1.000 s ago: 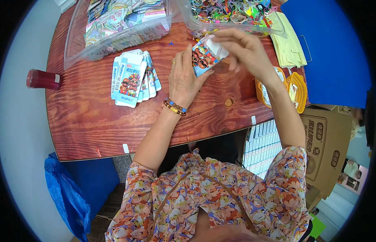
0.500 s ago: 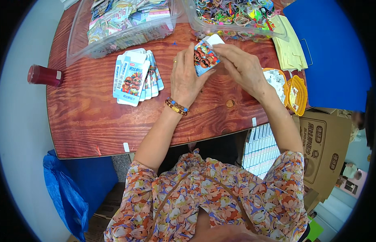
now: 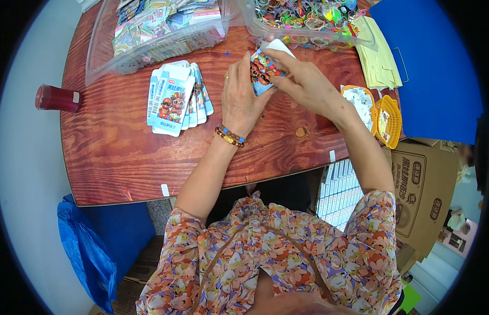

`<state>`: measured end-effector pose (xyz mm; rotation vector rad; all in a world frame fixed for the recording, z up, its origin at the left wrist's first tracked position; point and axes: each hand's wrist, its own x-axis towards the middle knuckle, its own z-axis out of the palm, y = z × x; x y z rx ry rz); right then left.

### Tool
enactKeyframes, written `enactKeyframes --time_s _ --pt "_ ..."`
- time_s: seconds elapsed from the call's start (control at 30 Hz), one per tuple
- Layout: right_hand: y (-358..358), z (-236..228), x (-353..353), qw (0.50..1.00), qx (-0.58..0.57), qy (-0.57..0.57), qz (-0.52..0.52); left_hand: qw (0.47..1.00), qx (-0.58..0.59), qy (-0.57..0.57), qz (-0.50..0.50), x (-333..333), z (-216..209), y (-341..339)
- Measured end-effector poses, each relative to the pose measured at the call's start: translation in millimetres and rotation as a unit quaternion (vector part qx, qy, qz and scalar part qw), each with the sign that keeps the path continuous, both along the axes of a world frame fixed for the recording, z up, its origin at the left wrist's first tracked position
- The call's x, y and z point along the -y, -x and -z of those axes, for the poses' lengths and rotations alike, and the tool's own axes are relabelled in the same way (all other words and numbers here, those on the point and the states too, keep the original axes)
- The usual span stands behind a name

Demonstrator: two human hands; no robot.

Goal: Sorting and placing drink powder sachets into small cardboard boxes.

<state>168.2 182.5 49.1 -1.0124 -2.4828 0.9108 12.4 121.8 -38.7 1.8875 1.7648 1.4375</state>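
Observation:
A small printed cardboard box (image 3: 261, 72), blue with cartoon figures, is held above the middle of the red-brown wooden table (image 3: 202, 163). My left hand (image 3: 239, 97) is closed around its left side. At its right side, my right hand (image 3: 307, 86) grips it by the white end flap (image 3: 278, 48), thumb bent against the printed face. The fingers partly cover the box, and its inside is hidden. Left of my hands lies a fanned stack of flat blue-and-white boxes (image 3: 173, 100) with the same figures.
At the far side stand a clear bin of packets (image 3: 160, 44) and a clear bin of colourful trinkets (image 3: 313, 31). Yellow paper sheets (image 3: 378, 63), a basket of white slips (image 3: 357, 105) and an orange basket (image 3: 390, 123) line the right. A dark red jar (image 3: 58, 98) stands left.
My right fingers have shifted over the top of the box, the thumb now lower on its face. The box and both hands have moved slightly away from me.

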Motion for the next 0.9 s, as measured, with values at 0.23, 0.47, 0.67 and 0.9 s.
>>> enactKeyframes --time_s 0.23,0.47,0.67,0.9 --pt "-8.2 -28.4 -6.0 0.970 -0.136 0.199 0.036 1.000 0.007 -0.002 -0.007 5.1 -5.9 3.5" --pt "-6.9 -14.1 11.3 0.996 0.042 0.072 0.045 0.999 -0.011 -0.002 0.053 1.0 5.8 -2.2" --pt "-88.2 -6.3 2.9 0.970 -0.105 -0.148 0.161 0.997 -0.017 0.024 0.066 2.7 -1.9 -12.6" --pt "-186.6 17.5 37.5 0.936 0.199 -0.074 0.281 0.994 -0.010 0.058 0.094 10.8 -6.2 -28.7"
